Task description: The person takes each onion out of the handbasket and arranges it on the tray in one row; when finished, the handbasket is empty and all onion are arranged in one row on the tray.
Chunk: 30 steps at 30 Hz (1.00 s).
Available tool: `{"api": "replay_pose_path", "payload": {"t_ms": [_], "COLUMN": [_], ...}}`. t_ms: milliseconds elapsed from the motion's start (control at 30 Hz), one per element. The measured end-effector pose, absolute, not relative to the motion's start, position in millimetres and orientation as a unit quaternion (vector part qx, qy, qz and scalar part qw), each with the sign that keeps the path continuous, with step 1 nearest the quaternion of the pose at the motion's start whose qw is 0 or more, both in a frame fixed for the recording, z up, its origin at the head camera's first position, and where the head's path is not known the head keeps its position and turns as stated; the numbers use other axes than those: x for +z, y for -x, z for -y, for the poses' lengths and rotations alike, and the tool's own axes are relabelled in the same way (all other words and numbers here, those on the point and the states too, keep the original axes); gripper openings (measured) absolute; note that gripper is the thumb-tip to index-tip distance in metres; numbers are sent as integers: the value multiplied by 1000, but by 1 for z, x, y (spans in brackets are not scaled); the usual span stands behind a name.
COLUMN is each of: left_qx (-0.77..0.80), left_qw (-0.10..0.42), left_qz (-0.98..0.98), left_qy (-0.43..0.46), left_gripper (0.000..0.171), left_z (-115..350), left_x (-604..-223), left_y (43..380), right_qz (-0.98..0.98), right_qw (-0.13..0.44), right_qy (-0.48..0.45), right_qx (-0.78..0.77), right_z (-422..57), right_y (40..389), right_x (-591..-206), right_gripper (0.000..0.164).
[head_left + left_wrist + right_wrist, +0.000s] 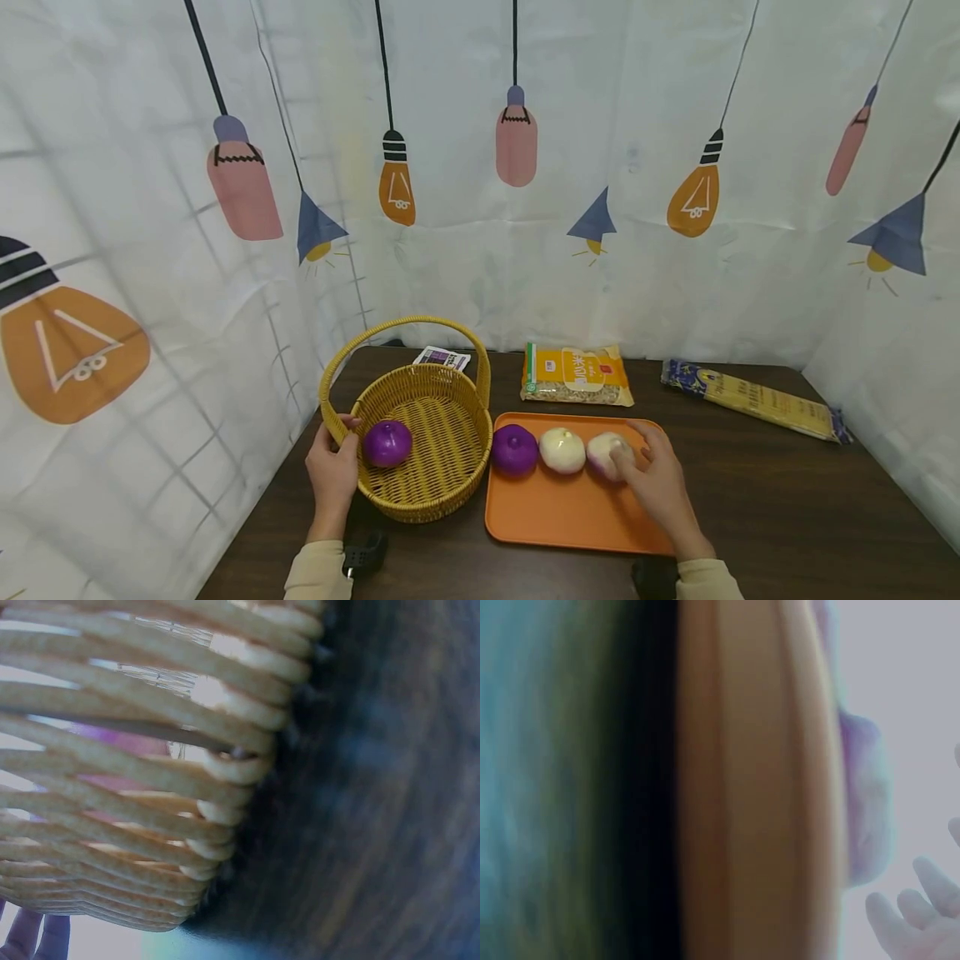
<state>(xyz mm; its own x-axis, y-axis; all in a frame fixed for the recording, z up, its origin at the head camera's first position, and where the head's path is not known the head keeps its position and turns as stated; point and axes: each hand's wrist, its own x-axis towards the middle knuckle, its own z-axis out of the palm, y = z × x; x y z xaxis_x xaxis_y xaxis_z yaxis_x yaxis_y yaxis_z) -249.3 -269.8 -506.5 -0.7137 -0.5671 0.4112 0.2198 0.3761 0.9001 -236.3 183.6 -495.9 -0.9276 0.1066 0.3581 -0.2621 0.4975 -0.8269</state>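
Observation:
My left hand point(333, 471) grips the left side of a yellow woven basket point(442, 504) where the tall handle meets the rim. Inside the basket, near that hand, lies a glossy purple onion point(387, 443). On an orange tray point(555, 521), a purple onion point(514, 450), a whitish bulb point(562, 451) and a white-and-purple bulb point(603, 454) stand in a row. Around the rightmost bulb, my right hand point(660, 479) has its thumb and fingers spread. The right wrist view shows fingertips point(934, 885) apart from the bulb point(868, 799), beyond the tray's blurred edge.
Behind the tray lies a yellow-orange bag of grain point(576, 375). A long yellow-and-blue packet point(757, 402) is at the back right. Behind the basket is a small white-and-purple packet point(442, 358). A patterned curtain point(480, 275) borders the dark wooden table point(772, 500).

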Motion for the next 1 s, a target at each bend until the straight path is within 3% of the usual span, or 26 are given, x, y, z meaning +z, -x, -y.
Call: {"api": "replay_pose_path", "payload": {"t_ms": [167,367,1000], "left_qx": [-544,-538,-551], "left_qw": [354,348,341], "left_qz": [751,758,753], "left_qy": [-120,-125,-117], "left_gripper": [21,29,30], "left_z": [271,271,271], "left_x": [-506,-504,-506], "left_y": [248,247,246], "right_qz": [829,831,813], "right_qw": [233,233,148], "right_qy": [-80,-139,-236], "right_qx": [503,486,511], "right_z": [-165,-134,-45], "right_y": [232,228,225], "right_x": [-484,-469,-455], "right_gripper": [45,45,39]}}
